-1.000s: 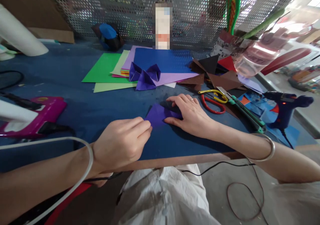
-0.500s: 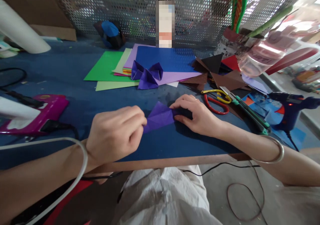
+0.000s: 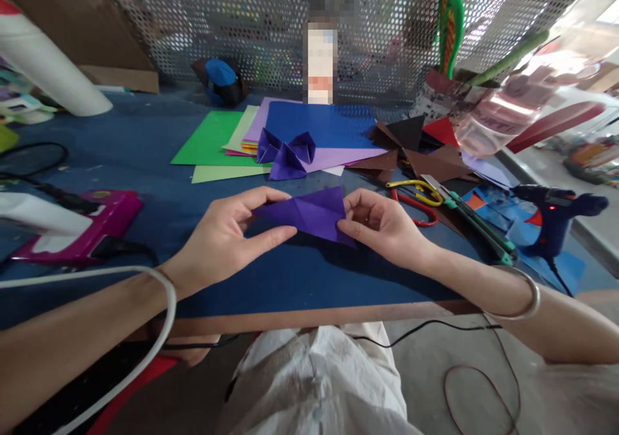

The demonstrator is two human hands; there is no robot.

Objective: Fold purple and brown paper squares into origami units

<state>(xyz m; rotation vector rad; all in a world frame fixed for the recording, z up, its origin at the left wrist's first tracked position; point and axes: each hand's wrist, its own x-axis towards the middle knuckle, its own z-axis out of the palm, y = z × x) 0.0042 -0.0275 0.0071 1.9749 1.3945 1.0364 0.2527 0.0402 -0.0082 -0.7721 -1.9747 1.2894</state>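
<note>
The near edge of the blue tabletop (image 3: pixel 300 287) carries a brown strip. Beyond it, purple paper (image 3: pixel 316 212), thin and creased, lies between the hands. Right hand (image 3: pixel 382 225): thumb and fingers pinch its right end. Left hand (image 3: pixel 236 229): half open about its left end; grip cannot be determined. Farther, an angular folded purple piece (image 3: pixel 287 161) rests on flat coloured sheets (image 3: pixel 319 122); far back stands a perforated panel (image 3: pixel 232 16).
</note>
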